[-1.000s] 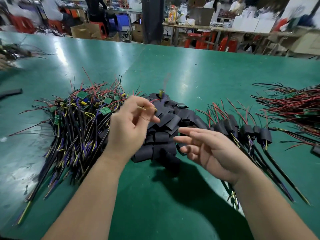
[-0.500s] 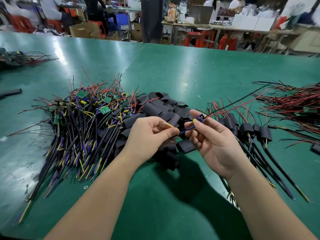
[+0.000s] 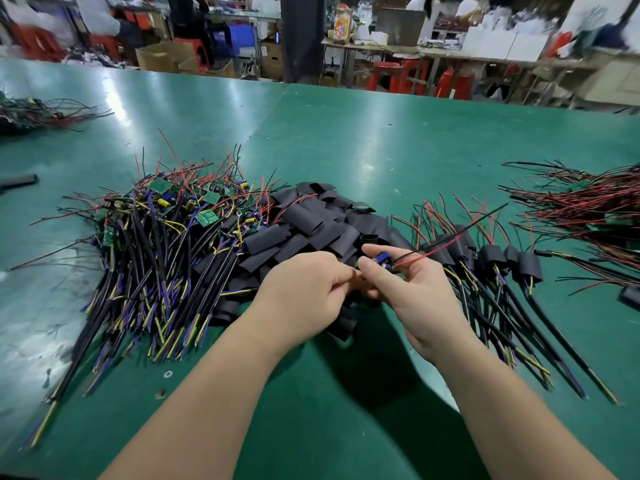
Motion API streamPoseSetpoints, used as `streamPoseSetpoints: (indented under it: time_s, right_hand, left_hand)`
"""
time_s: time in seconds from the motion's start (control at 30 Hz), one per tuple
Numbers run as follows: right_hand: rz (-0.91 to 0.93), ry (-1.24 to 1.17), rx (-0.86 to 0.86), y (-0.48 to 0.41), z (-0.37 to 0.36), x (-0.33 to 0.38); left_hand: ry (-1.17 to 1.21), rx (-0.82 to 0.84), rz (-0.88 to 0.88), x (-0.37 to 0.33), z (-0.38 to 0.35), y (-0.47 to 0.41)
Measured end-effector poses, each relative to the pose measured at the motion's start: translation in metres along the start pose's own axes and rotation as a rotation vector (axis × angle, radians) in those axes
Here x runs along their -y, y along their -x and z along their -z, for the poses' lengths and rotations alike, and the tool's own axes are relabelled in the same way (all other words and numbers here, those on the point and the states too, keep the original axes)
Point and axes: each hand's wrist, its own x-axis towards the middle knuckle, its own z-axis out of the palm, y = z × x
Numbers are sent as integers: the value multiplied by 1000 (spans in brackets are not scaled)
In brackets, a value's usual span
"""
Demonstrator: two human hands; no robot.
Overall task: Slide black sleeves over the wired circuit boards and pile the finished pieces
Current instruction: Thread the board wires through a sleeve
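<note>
Both hands meet fingertip to fingertip over the table: the right hand [image 3: 412, 289] pinches a wired circuit board [image 3: 382, 263], its red and black leads trailing off to the right, and the left hand [image 3: 304, 289] pinches the same piece's near end. No sleeve is on it yet, so this looks like the start of a piece. The next move calls for a tube from the black sleeves [image 3: 311, 226] heaped just beyond the knuckles, threaded over the leads, before it joins the finished pieces [image 3: 491, 258] right of the right hand. No legible writing anywhere.
</note>
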Motion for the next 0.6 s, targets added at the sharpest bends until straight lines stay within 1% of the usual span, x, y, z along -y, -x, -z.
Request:
streamPoseSetpoints:
  time_s: [0.07,0.13,0.2,0.33,0.47,0.53,0.6]
  right_hand:
    - [38,119,-49,-2,2,-2]
    - [72,172,-63,-2,6,-1]
    - [83,151,-57,-2,8,0]
    - [65,40,-40,-3,5,2]
    - [40,-132,-76,-3,2,5]
    - [39,-186,-83,-4,1,4]
    - [40,-165,-77,-5,2,4]
  left_hand:
    - [-92,39,-5,-3,-4,0]
    - [-49,64,3,-4,-5,0]
    - [135,69,21,-3,-3,-1]
    - [481,70,142,1,1,-3]
    - [789,31,269,-1,3,-4]
    - [862,2,327,0,5,-5]
    - [870,-59,359,0,8,-5]
